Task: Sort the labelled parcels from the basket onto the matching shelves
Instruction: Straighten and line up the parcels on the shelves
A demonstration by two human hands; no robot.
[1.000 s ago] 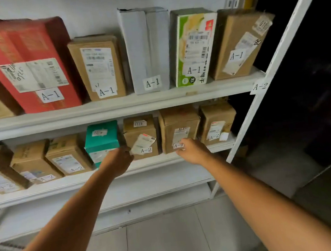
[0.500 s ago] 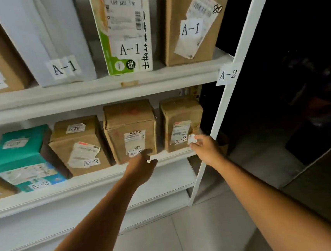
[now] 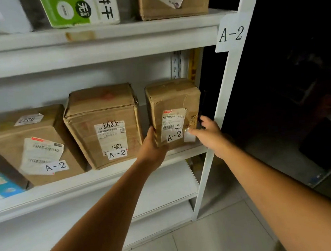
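1. Both hands are working on the rightmost parcel (image 3: 173,104), a brown carton standing upright at the right end of the middle shelf (image 3: 105,178). It is just beside the white upright (image 3: 228,91), with a small gap between it and the neighbouring carton (image 3: 103,119).
2. The left grip (image 3: 152,146) is holding the carton's lower left corner. The thumb is lying up the left edge, and the other fingers are hidden behind the hand.
3. The right grip (image 3: 208,133) is clasping the lower right side, with the thumb pressing on the front face and the fingers curling round the side.
4. The parcel's own label (image 3: 174,136) is reading A-2, and the shelf tag (image 3: 230,34) on the upright is reading A-2 too, so this parcel seems to be sitting where it belongs.
5. The step in hand looks like the final seating or straightening of this carton on its shelf.
6. The next move is probably calling for a small squaring push so the label is facing out, then letting go with both hands and going back for another parcel. The basket is not in view.
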